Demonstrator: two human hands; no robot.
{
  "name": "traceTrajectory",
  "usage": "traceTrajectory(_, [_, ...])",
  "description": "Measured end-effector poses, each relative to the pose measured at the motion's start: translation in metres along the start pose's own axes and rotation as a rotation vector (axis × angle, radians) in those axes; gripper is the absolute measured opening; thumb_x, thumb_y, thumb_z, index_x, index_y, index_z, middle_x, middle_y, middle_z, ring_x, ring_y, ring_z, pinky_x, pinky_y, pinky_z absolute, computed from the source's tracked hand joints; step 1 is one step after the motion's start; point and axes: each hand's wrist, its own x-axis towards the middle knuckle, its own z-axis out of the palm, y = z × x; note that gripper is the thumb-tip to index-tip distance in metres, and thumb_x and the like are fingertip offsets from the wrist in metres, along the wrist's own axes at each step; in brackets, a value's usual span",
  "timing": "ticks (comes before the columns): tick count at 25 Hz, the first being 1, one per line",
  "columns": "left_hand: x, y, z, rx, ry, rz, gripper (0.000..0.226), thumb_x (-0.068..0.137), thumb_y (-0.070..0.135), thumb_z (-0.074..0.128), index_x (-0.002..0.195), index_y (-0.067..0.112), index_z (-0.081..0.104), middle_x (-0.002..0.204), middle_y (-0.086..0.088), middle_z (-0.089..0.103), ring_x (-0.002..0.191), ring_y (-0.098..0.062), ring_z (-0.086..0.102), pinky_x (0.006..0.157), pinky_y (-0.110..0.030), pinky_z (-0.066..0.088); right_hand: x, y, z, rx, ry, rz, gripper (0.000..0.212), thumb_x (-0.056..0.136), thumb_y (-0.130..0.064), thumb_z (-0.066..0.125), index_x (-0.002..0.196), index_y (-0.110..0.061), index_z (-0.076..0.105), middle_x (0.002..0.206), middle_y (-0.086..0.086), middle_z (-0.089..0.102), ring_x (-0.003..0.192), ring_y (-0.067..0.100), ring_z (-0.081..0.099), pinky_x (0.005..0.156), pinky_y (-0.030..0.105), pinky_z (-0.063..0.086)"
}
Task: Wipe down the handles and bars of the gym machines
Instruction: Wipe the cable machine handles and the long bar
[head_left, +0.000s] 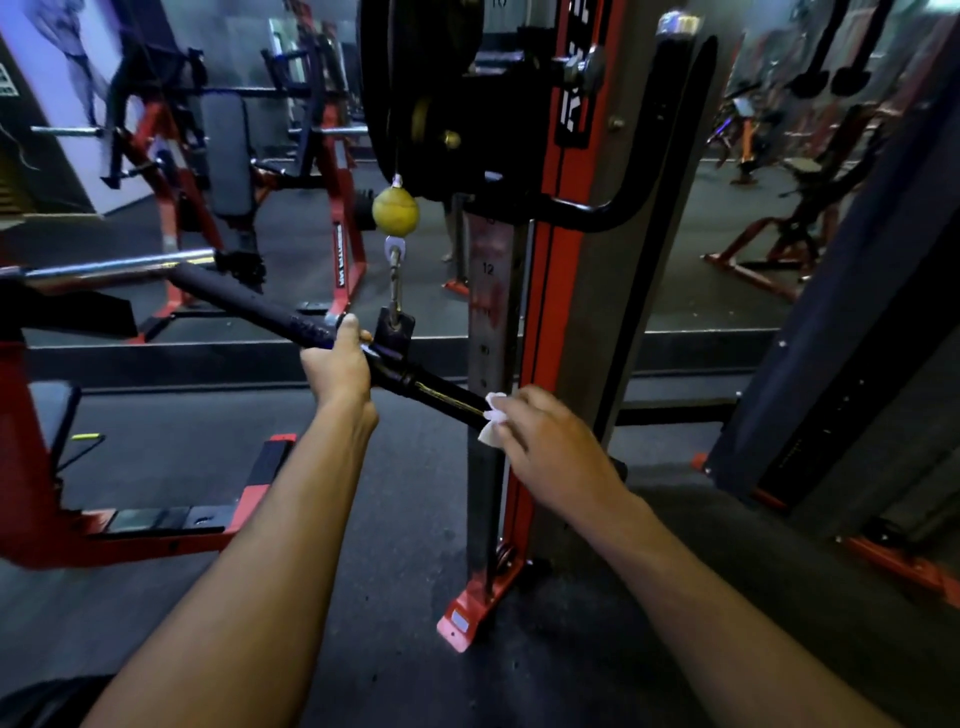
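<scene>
A black cable bar hangs slanted from a clip under a yellow ball stopper on the cable machine. My left hand grips the bar just left of its centre bracket. My right hand holds a white wipe wrapped on the bar's lower right part, covering that end. The bar runs from upper left down to the right hand.
The red and grey upright of the cable machine stands right behind the bar, its red foot on the dark rubber floor. A chrome barbell and red bench frame sit at left. More red machines stand behind.
</scene>
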Motion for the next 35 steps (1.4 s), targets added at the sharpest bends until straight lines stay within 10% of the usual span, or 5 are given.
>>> traceTrajectory(4, [-0.017, 0.010, -0.009, 0.015, -0.124, -0.101, 0.062, 0.096, 0.036, 0.071, 0.143, 0.011, 0.038, 0.131, -0.013, 0.059, 0.100, -0.023, 0.070, 0.083, -0.043, 0.062, -0.011, 0.009, -0.002, -0.089, 0.044, -0.111, 0.041, 0.100, -0.021, 0.058, 0.140, -0.016, 0.056, 0.131, -0.001, 0.057, 0.115, 0.016, 0.057, 0.099, 0.034, 0.050])
traceTrajectory(7, [-0.045, 0.010, -0.030, 0.488, 0.018, 0.580, 0.085, 0.091, 0.037, 0.068, 0.159, 0.013, 0.022, 0.156, -0.018, 0.029, 0.142, -0.035, 0.041, 0.118, -0.051, 0.037, -0.003, 0.029, -0.012, -0.110, 0.131, -0.111, 0.040, 0.096, -0.018, 0.064, 0.136, -0.017, 0.060, 0.129, -0.002, 0.059, 0.110, 0.017, 0.060, 0.094, 0.038, 0.053])
traceTrajectory(10, [-0.077, 0.009, -0.031, 0.891, -0.494, 1.370, 0.077, 0.085, 0.025, 0.066, 0.155, 0.011, 0.037, 0.154, -0.013, 0.039, 0.148, -0.031, 0.033, 0.123, -0.051, 0.028, -0.006, 0.039, -0.015, -0.102, 0.124, -0.119, 0.038, 0.096, -0.021, 0.065, 0.133, -0.018, 0.062, 0.127, -0.004, 0.059, 0.112, 0.012, 0.059, 0.097, 0.033, 0.054])
traceTrajectory(16, [-0.083, 0.003, 0.032, 1.779, -0.734, 1.756, 0.028, 0.090, 0.033, 0.061, 0.114, 0.019, 0.064, 0.111, -0.003, 0.069, 0.107, -0.027, 0.063, 0.104, -0.043, 0.033, -0.012, 0.046, -0.031, -0.216, 0.181, -0.145, 0.031, 0.087, -0.015, 0.073, 0.119, -0.015, 0.073, 0.111, -0.002, 0.073, 0.092, 0.019, 0.055, 0.078, 0.038, 0.055])
traceTrajectory(35, [-0.124, -0.002, 0.068, 1.790, -0.626, 1.386, 0.024, 0.095, 0.046, 0.059, 0.097, 0.023, 0.065, 0.087, 0.003, 0.071, 0.077, -0.020, 0.071, 0.064, -0.030, 0.046, -0.002, 0.053, -0.051, -0.346, 0.244, 0.033, 0.035, 0.102, -0.035, 0.042, 0.130, -0.033, 0.063, 0.123, -0.012, 0.068, 0.085, 0.019, 0.069, 0.063, 0.036, 0.060])
